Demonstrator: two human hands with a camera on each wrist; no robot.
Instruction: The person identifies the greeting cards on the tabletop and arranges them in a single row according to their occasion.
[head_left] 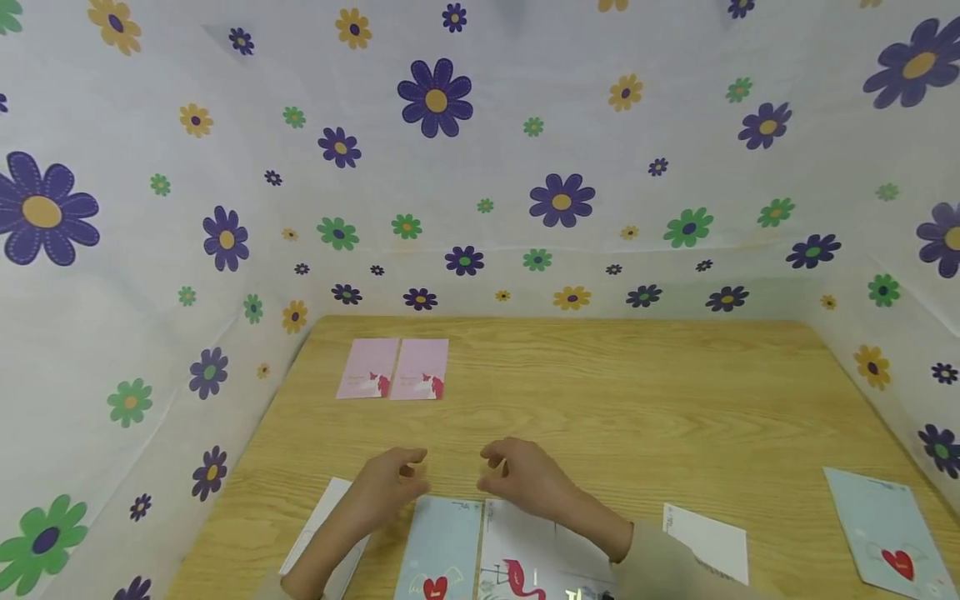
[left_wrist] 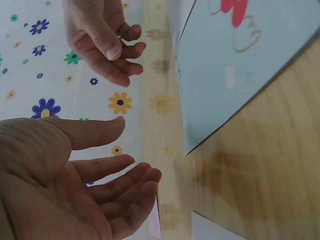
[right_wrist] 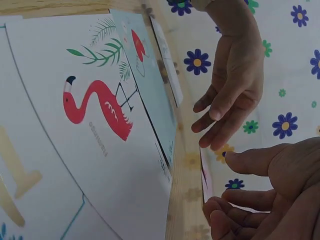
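My left hand hovers over the table's front part, its fingers loosely bent and nothing in them. Facing it, my right hand is held the same way, also bare, with a gap between the two. Below them lie a light blue card with a red winged heart and, beside it, a white card with a red flamingo. Another white card with gold lettering lies right of the flamingo, partly under the right forearm. A white card is partly covered by the left forearm.
Two pink cards with a white and red figure lie side by side at the back left. Toward the right are a white card and a light blue heart card. Flower-patterned cloth borders the wooden table.
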